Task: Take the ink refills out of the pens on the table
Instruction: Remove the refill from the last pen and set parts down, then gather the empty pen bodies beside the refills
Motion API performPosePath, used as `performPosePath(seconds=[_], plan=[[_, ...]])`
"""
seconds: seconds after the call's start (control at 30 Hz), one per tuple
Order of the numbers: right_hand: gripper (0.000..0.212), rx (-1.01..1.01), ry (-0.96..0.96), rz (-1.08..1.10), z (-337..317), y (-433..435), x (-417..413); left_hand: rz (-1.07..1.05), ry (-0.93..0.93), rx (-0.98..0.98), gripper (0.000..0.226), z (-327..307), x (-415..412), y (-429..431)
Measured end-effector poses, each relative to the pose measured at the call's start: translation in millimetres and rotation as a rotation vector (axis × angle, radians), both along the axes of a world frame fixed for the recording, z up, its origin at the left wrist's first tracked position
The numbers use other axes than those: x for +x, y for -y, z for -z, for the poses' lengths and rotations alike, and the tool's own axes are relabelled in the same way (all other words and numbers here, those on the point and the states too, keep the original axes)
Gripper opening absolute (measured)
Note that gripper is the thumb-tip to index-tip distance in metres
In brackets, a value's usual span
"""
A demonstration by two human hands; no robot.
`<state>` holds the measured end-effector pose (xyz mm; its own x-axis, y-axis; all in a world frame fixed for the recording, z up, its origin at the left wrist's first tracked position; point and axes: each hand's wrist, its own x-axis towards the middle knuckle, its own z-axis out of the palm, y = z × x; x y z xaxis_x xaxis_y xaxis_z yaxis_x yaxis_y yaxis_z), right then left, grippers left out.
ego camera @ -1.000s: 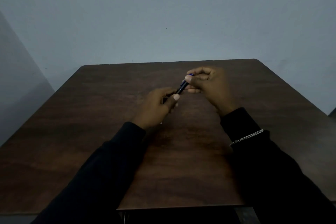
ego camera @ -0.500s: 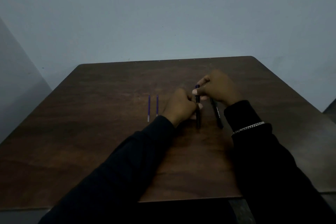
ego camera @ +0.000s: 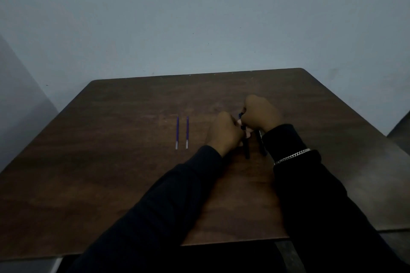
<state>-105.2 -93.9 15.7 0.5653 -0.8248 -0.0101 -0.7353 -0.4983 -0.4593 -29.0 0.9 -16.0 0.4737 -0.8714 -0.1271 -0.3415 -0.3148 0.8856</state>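
Two purple ink refills (ego camera: 177, 132) (ego camera: 187, 132) lie side by side on the dark wooden table (ego camera: 111, 173), left of my hands. A black pen (ego camera: 245, 149) with a blue end lies on the table pointing away from me. My left hand (ego camera: 224, 134) is closed on its middle and my right hand (ego camera: 259, 113) pinches its far blue end. Another black pen (ego camera: 261, 143) lies just to the right, partly hidden under my right wrist.
A plain grey wall rises behind the table's far edge (ego camera: 199, 75). The near edge (ego camera: 233, 242) runs under my forearms. Dark sleeves cover both arms, with a silver bracelet (ego camera: 292, 155) on the right wrist.
One second ago both hands held the pen raised over the table's middle. They have since moved right and down, so the pen lies on the table beside the second pen, uncovering the two refills.
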Motion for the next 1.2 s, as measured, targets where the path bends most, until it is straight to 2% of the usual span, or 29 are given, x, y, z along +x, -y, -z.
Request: performPosePath(seconds=[0.1,0.27,0.4,0.5,0.6,0.67,0.73,0.97,1.2], plan=[[0.010,-0.056,-0.011,-0.006,0.5,-2.5,1.0,-0.008,0.050,0.000,0.021,0.4,-0.9,0.4],[0.031,-0.124,-0.020,0.014,3.3,-2.2,0.4,-0.032,0.049,-0.043,0.026,4.2,-2.7,-0.9],[0.034,-0.156,-0.025,0.030,4.2,-1.8,0.1,-0.019,0.006,-0.066,0.014,7.2,-2.6,-0.4],[0.037,-0.190,-0.012,0.028,4.7,-2.1,-2.4,-0.033,-0.010,-0.088,0.016,9.0,-2.1,1.7],[0.033,-0.178,-0.017,0.031,3.3,-2.3,-3.2,-0.057,-0.039,-0.086,0.013,11.1,-0.6,3.0],[0.025,-0.143,-0.024,0.034,1.7,-2.7,-2.8,-0.073,-0.077,-0.085,0.020,12.7,1.8,2.9],[0.020,-0.117,-0.024,0.040,1.0,-2.5,-2.7,-0.093,-0.151,-0.102,0.013,13.9,3.0,3.3],[0.017,-0.077,-0.044,0.071,3.2,1.0,-0.7,-0.127,-0.252,-0.143,0.018,17.2,3.3,5.8],[0.016,-0.031,-0.026,0.089,3.7,2.9,-0.2,-0.132,-0.250,-0.147,0.017,17.0,4.5,5.5]])
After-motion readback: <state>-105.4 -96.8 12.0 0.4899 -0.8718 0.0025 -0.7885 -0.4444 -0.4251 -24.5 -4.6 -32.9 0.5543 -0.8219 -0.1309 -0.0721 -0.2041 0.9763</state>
